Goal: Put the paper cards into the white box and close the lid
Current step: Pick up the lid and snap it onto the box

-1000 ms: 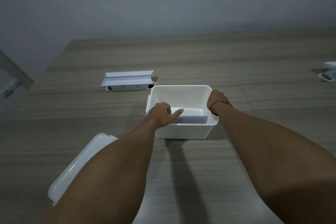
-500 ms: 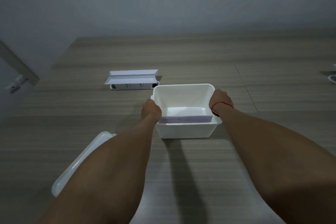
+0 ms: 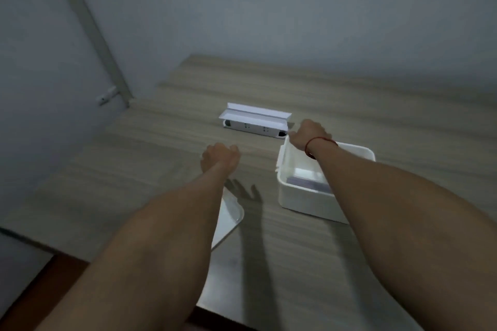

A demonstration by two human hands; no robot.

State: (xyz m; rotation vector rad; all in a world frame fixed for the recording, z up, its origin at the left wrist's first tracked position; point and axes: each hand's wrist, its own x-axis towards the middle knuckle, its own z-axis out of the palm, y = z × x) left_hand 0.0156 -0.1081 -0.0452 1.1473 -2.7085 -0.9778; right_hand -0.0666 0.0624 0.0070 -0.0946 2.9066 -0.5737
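The white box (image 3: 309, 203) stands open on the wooden table, right of centre. A stack of paper cards (image 3: 309, 183) lies flat on its bottom, partly hidden by my right forearm. The white lid (image 3: 228, 213) lies on the table left of the box, mostly covered by my left forearm. My left hand (image 3: 219, 156) hovers above the table beyond the lid, holding nothing; its shadow shows spread fingers. My right hand (image 3: 306, 133), with a red string at the wrist, reaches across the box to its far left corner. It is blurred, and nothing shows in it.
A long white carton (image 3: 255, 121) with raised flaps lies on the table just beyond the box. The table's left edge (image 3: 80, 158) runs diagonally, with grey wall behind. The near edge sits under my left forearm.
The view has swung left. My left hand has left the box and moved left over the lid. My right hand has gone from the box's right rim to its far left corner.
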